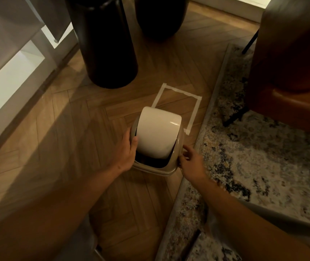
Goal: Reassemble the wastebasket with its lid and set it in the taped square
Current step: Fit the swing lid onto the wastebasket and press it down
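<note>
Beige plastic, glossy on the domed swing flap (158, 132) — the wastebasket (157, 169) standing on the herringbone wood floor (56, 129), lid (179, 142) already seated on its rim, flap tipped so a dark gap shows on the near side. Gripped from both sides: left hand (128, 147) wrapped round the lid's left edge, thumb pressed against the flap, probably to steady the seating; right hand (189, 161) pinching the rim at the right, fingertips curled on the lip, loosely by the look of it. A two-sided hold like this suits a lift-and-carry, and keeps the lid from popping off. Just beyond the hands, past the flap, the taped square (194, 108) — partly hidden behind the dome, so the basket seems to sit at its near edge rather than inside it. To the right of the right hand, the patterned rug (253, 157); farther ahead of the left hand, a tall black cylinder (105, 44). Likely remaining: a short push or lift forward into the tape.
</note>
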